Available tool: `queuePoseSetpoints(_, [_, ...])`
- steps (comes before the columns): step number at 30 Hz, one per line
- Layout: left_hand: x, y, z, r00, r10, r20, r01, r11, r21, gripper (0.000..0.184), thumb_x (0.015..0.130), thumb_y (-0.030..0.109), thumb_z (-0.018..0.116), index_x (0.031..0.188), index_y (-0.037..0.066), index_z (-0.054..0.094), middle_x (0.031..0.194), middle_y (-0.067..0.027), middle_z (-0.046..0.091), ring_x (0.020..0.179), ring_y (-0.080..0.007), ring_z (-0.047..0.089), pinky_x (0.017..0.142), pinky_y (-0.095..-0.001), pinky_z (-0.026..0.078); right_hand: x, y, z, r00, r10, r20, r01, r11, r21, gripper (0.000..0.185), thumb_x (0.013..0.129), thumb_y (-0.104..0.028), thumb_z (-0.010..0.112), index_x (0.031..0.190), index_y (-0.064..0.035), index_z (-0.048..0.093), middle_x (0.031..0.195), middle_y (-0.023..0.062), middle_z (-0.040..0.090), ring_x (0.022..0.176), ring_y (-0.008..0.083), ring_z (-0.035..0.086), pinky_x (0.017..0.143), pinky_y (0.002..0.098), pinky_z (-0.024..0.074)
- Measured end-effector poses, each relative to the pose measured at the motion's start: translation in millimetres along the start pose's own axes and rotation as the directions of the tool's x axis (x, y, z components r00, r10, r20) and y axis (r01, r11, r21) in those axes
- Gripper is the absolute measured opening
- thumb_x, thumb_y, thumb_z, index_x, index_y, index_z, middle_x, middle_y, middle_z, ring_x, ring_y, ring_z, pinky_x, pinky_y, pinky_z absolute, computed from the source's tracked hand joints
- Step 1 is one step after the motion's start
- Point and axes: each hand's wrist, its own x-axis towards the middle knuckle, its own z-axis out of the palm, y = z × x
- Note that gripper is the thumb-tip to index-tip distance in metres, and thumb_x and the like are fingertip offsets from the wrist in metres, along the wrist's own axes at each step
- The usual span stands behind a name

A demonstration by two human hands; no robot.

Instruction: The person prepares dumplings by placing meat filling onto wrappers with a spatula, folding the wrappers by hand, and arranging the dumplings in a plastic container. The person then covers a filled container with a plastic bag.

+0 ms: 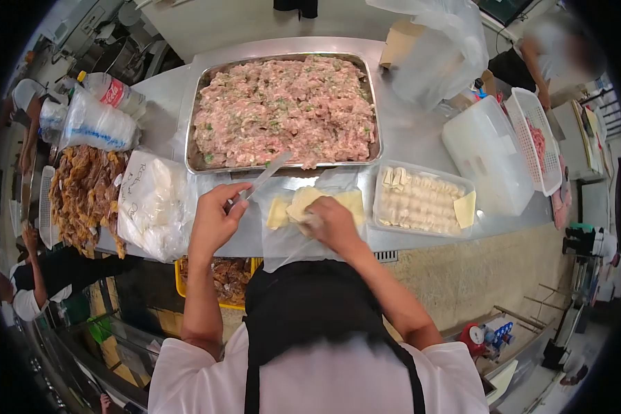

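My left hand (pixel 217 215) grips a flat, pale spreader (pixel 268 174), its blade pointing up toward the metal tray (pixel 377 148) of minced meat (pixel 283 110). The meat is pink and flecked with green. My right hand (pixel 334 224) has its fingers closed on a thin, pale dough wrapper (pixel 303 201). More yellowish wrappers (pixel 352 204) lie beneath it on a clear plastic sheet (pixel 277 250) at the table's front edge. Right of that hand sits a plastic container (pixel 386 222) with rows of rolled, filled dumplings (pixel 421 194) and one loose wrapper at its corner.
At left are a pile of browned meat (pixel 86 193), a white plastic bag (pixel 152 203) with writing, and a cola bottle (pixel 114 93). To the right stand a translucent bin (pixel 490 155) and a white basket (pixel 531 138). Other people (pixel 548 58) work at both sides.
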Motion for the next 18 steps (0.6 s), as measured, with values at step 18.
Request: queuePoseSetpoints(18, [57,17,-20,0.990,0.122,0.069,-0.133,0.662,0.737,0.023,0.070,-0.004,0.061,0.088,0.004,0.073,0.085,-0.0205,0.066,0.086,-0.0402,0.064,0.076,-0.0482,0.052,5,26,27,0.975,0.182,0.124,-0.186,0.982,0.018,0.010,0.079,-0.016,0.074,0.083,-0.0072,0.075,0.086,0.0105,0.070,0.083,0.0327,0.067,0.071,0.0444,0.0521])
